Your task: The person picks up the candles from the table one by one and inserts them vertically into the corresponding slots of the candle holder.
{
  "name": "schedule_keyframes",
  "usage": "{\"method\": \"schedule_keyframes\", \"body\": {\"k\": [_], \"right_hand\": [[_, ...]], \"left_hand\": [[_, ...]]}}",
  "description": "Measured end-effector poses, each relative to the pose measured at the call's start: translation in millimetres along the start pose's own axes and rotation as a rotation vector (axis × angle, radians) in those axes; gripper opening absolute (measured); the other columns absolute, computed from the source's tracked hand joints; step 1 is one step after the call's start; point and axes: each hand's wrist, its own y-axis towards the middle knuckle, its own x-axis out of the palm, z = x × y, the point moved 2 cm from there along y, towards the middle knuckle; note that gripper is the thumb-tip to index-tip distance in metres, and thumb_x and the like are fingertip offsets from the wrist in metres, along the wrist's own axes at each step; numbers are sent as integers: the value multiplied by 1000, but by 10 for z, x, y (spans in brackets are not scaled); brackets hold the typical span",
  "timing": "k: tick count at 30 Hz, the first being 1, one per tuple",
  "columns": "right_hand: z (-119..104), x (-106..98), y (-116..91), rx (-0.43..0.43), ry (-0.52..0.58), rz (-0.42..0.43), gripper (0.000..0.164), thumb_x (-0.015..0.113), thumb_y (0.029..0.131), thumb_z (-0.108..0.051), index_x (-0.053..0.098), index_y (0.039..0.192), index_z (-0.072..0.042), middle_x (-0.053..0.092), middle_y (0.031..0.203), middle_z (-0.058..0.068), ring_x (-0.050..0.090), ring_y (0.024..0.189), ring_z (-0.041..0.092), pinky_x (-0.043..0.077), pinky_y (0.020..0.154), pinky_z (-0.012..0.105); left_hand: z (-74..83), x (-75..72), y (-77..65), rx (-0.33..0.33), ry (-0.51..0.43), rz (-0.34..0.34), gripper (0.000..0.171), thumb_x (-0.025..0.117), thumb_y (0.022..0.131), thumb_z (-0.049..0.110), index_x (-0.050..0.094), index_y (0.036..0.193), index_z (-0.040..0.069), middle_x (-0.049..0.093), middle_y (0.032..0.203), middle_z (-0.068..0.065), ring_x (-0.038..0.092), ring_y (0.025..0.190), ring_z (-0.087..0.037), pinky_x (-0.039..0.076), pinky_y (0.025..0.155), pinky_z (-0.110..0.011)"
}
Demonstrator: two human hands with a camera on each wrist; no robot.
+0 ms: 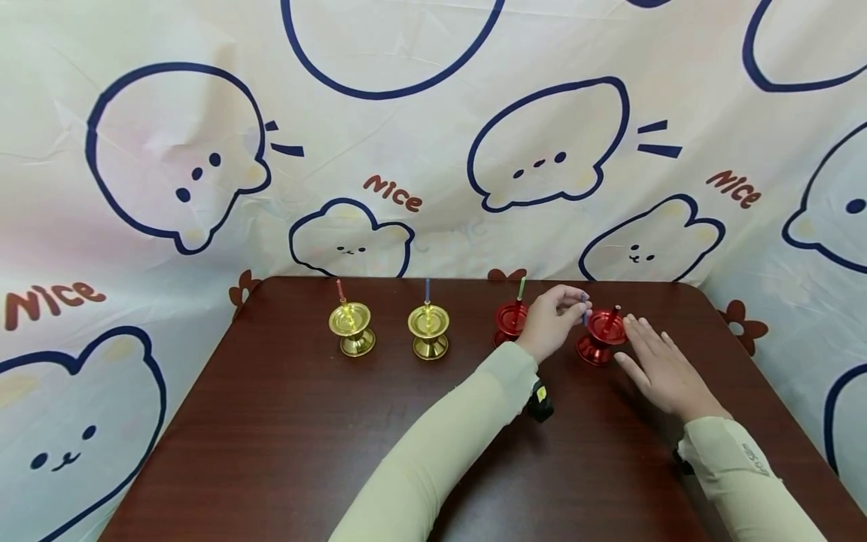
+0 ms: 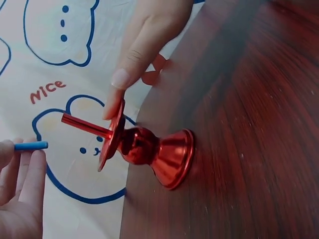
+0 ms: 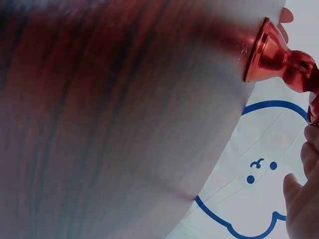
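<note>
My left hand [image 1: 552,320] pinches a thin, candle-like blue stick [image 2: 31,146] between thumb and fingertips, just left of the rightmost red candle holder [image 1: 595,348]. That holder stands upright on the table, and a bare red tube [image 2: 84,125] rises from its dish. In the left wrist view, the stick's end is apart from the tube. Extended fingers of my right hand [image 1: 667,373] touch the dish rim from the right. The right wrist view shows the holder's red base [image 3: 269,55] and part of my right hand [image 3: 304,204] at the edge.
Left of it stands another red holder [image 1: 508,318] with a green stick [image 1: 521,289], partly behind my left hand. Farther left are a gold holder [image 1: 430,346] with a blue stick and a gold holder [image 1: 357,344] with a red one. A printed cloth [image 1: 447,241] hangs behind the brown table [image 1: 284,436].
</note>
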Motion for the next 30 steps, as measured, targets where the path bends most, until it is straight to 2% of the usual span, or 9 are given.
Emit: {"method": "schedule_keyframes", "body": {"k": [4, 8, 23, 30], "right_hand": [[1, 9, 12, -5, 3, 0, 76, 41, 108, -43, 12, 161, 2, 14, 164, 28, 10, 152, 47, 5, 121, 63], [4, 11, 9, -9, 5, 9, 75, 43, 108, -42, 13, 161, 3, 15, 164, 29, 11, 151, 47, 5, 121, 63], [13, 24, -9, -17, 14, 21, 74, 44, 108, -40, 15, 161, 3, 16, 164, 28, 10, 152, 45, 5, 121, 62], [9, 24, -3, -19, 24, 32, 73, 44, 108, -40, 16, 160, 4, 17, 164, 29, 11, 152, 46, 6, 121, 61]], "left_hand": [[26, 34, 30, -1, -57, 29, 17, 62, 100, 8, 68, 116, 4, 71, 102, 1, 69, 90, -5, 57, 83, -20], [49, 82, 70, 2, -64, 51, 17, 63, 99, 8, 68, 116, 5, 72, 101, 2, 69, 89, -4, 57, 82, -20], [99, 243, 135, 2, 58, 92, 15, 67, 98, 14, 70, 112, 13, 72, 101, 7, 67, 86, 0, 55, 80, -16], [113, 294, 170, 5, 57, 116, 14, 68, 98, 15, 72, 111, 12, 74, 99, 7, 68, 86, -1, 55, 78, -15]]}}
